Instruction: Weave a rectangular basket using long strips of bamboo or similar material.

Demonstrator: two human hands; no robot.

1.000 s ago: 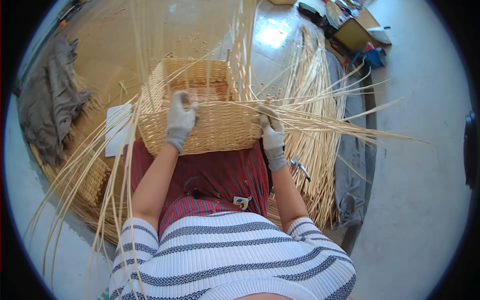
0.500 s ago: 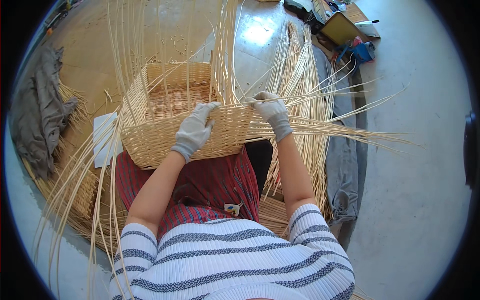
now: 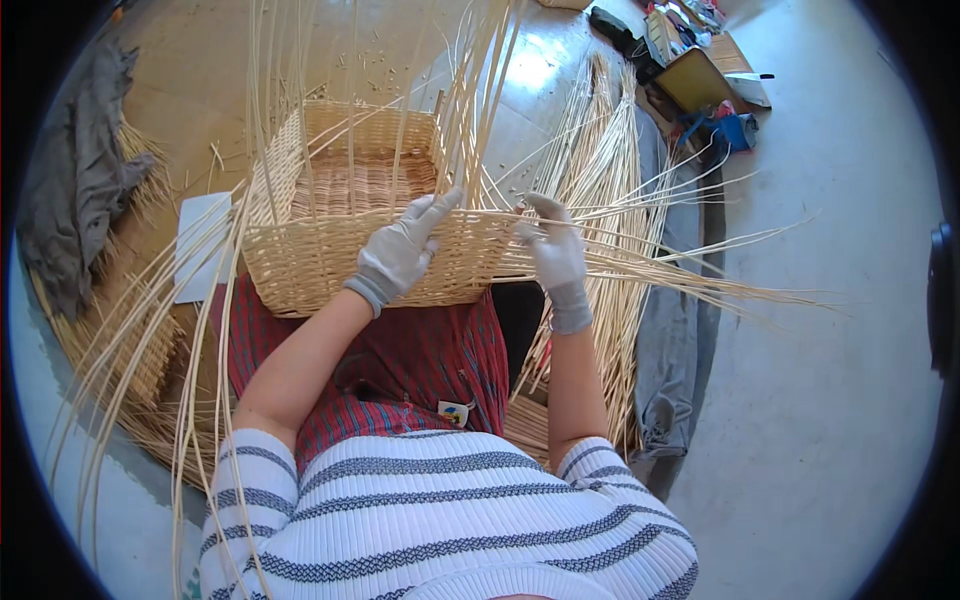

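Observation:
A pale woven cane basket [image 3: 300,265] with tall loose stakes rests on my lap. My left hand [image 3: 400,250], in a white glove with a grey cuff, grips the front wall at its top edge, right of centre. At the basket's right corner my right hand [image 3: 552,245], gloved alike, has curled fingers on loose cane strands [image 3: 690,275] that fan out rightward. The fingertips there are partly lost among the canes. More long strands [image 3: 150,310] hang down past the basket's left side.
Long cane bundles [image 3: 600,150] lie at right on grey cloth [image 3: 665,390]. Crumpled grey cloth [image 3: 70,200], a white sheet [image 3: 200,240] and another woven piece [image 3: 150,365] lie left. Assorted items, including a blue container [image 3: 738,130], are piled at back right, beside pale floor [image 3: 820,380].
Since half a second ago, the basket's back has risen slightly in view and my left hand has slid a little right along the wall. My right hand has turned more upright at the corner.

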